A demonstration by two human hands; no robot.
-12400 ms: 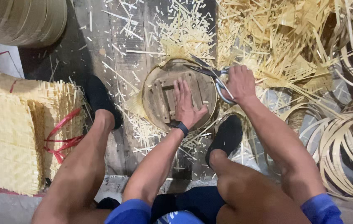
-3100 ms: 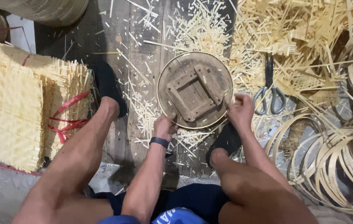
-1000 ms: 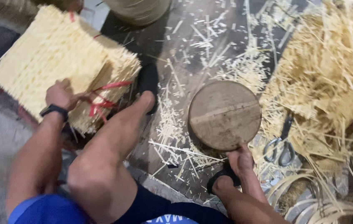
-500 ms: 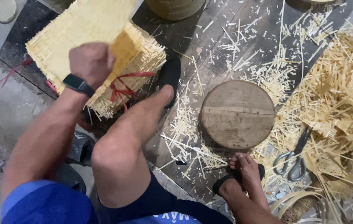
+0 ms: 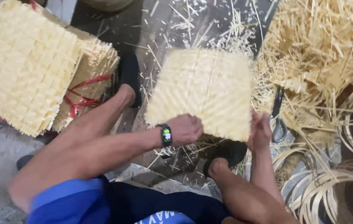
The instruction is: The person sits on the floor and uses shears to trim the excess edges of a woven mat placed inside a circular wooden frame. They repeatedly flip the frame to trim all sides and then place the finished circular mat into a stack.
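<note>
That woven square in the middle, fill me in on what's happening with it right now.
A seated person holds a woven mat by its near edge, left hand and right hand gripping it above the littered floor. A stack of similar mats tied with red string sits to the left. Scissors, loose strips and coiled hoops lie to the right.

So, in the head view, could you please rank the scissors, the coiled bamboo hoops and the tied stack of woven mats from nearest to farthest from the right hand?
1. Scissors, just right of the right hand.
2. Coiled bamboo hoops, lower right.
3. Tied stack of woven mats, far left.
</note>
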